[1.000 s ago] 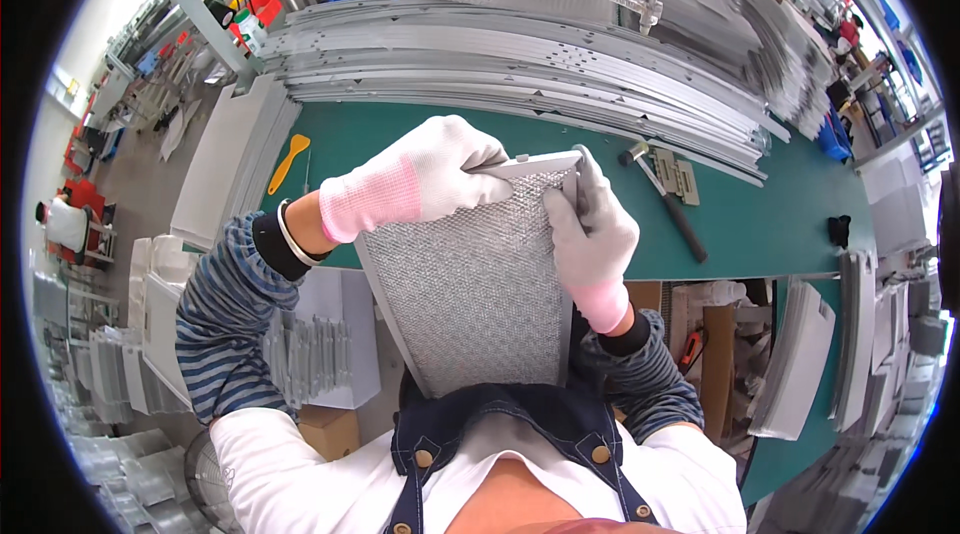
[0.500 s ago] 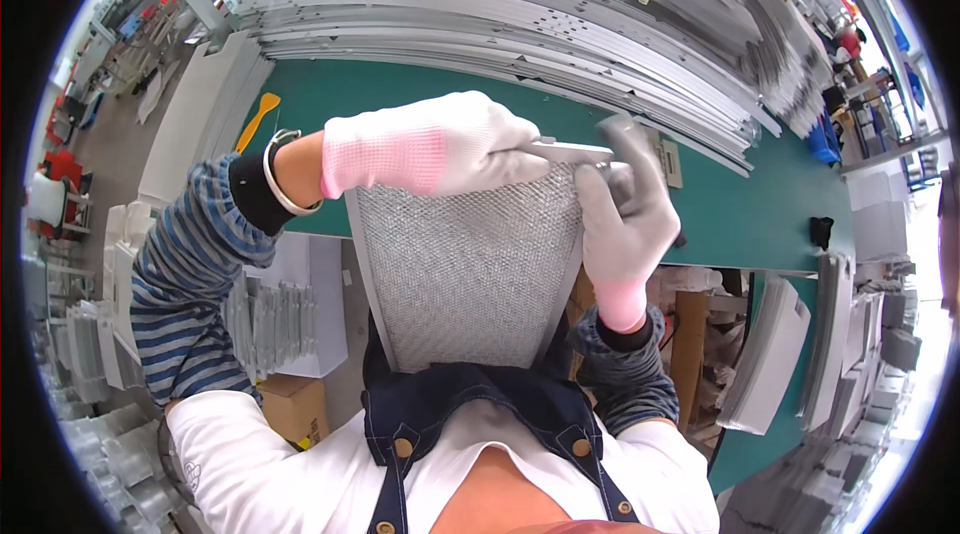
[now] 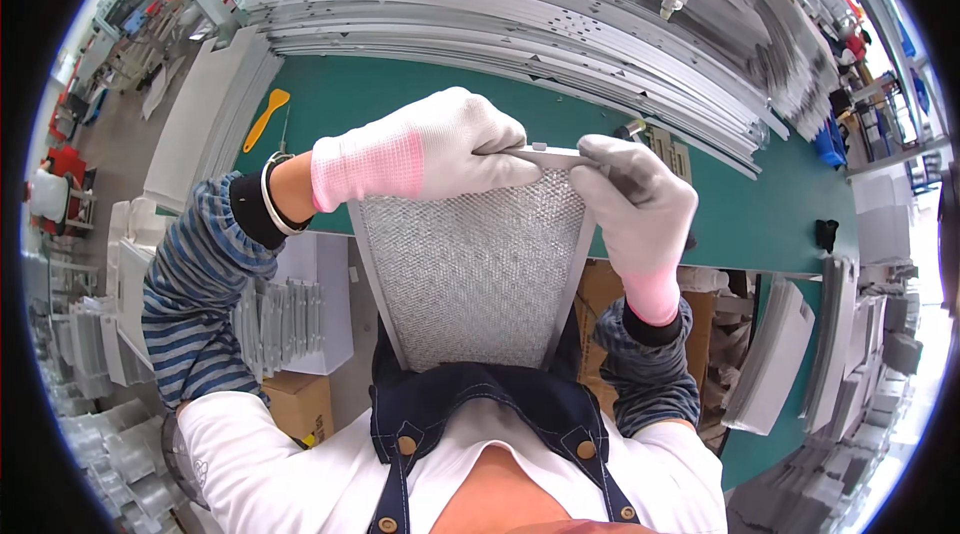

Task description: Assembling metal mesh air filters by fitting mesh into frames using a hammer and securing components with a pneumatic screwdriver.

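Green flat-topped table (image 3: 765,209) in a crowded workshop, with a rectangular silver mesh panel (image 3: 470,269) held at its near side

Across the upper part of the frame, long silver metal strips (image 3: 430,39) lie in a pile on the table. The panel is at the centre of the frame, its lower end just beside a dark blue denim apron (image 3: 480,389); whether they touch, I cannot tell. Along its upper end runs a narrow, smooth silver edge bar (image 3: 562,159).

The left grip (image 3: 455,146), a hand in a white glove with a pink cuff, is pinched on this bar from the left. The right grip (image 3: 648,199), gloved in the same way, has thumb and fingers together on the bar's right end. Half a second ago, the right fingers were raised and blurred by motion; now they are clamped at this corner, while the left grip has kept its pinch. In my judgement, this means that the bar is now steadied from both sides.

At the upper left of the table lies a yellow plastic scraper (image 3: 266,121).
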`<state>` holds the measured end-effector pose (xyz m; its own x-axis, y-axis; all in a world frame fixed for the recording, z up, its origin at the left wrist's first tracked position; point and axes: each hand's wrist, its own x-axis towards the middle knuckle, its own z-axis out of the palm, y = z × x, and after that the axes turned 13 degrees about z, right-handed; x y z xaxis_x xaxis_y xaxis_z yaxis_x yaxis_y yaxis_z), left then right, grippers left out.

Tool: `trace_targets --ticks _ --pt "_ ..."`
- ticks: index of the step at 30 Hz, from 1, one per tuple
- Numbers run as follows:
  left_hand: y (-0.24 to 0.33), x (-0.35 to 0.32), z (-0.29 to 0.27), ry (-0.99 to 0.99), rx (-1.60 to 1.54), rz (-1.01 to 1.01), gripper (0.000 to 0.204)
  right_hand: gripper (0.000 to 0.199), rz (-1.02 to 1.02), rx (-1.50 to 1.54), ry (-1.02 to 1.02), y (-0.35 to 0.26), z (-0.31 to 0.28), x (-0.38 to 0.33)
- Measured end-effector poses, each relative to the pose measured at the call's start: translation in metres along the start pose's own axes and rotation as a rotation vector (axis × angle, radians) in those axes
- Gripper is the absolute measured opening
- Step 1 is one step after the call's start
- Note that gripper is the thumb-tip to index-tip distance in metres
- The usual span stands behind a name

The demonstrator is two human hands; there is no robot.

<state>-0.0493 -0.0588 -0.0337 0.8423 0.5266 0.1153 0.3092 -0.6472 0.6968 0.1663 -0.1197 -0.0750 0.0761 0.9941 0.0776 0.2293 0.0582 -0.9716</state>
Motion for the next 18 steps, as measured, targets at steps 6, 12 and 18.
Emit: trace_targets --ticks 6,12,18 --pt "-0.006 -0.007 -0.001 -0.121 0.133 0.043 0.043 0.049 -0.146 0.066 -0.012 0.028 0.036 0.001" --pt "-0.019 -0.031 -0.022 0.623 0.731 0.392 0.048 0.018 -0.052 1.015 -0.251 0.081 0.02 0.028" --pt "-0.056 -0.169 0.125 0.041 0.057 -0.23 0.033 0.036 0.157 1.204 -0.192 0.184 -0.045 0.041"
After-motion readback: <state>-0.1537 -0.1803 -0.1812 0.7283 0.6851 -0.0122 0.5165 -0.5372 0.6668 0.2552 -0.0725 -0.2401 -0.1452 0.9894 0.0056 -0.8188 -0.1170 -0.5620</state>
